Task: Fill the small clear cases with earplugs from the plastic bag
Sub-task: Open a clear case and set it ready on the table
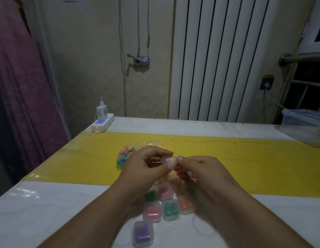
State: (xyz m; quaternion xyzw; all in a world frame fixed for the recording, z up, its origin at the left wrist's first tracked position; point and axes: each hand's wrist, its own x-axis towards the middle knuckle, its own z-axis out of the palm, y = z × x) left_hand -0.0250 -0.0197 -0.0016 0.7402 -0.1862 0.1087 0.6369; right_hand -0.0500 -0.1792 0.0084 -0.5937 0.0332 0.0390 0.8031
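Item: one small clear case [169, 161], held above the counter [48, 212] and pinched between our left hand [146, 166] and right hand [202, 170]; blur hides its long axis and lid. Behind the left hand lies the plastic bag [152, 143] of earplugs [125, 152], partly hidden. The filled cases [171, 210] lie under our wrists, some covered

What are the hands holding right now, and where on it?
A small clear case, pinched by both: left hand on its left side, right hand on its right edge.
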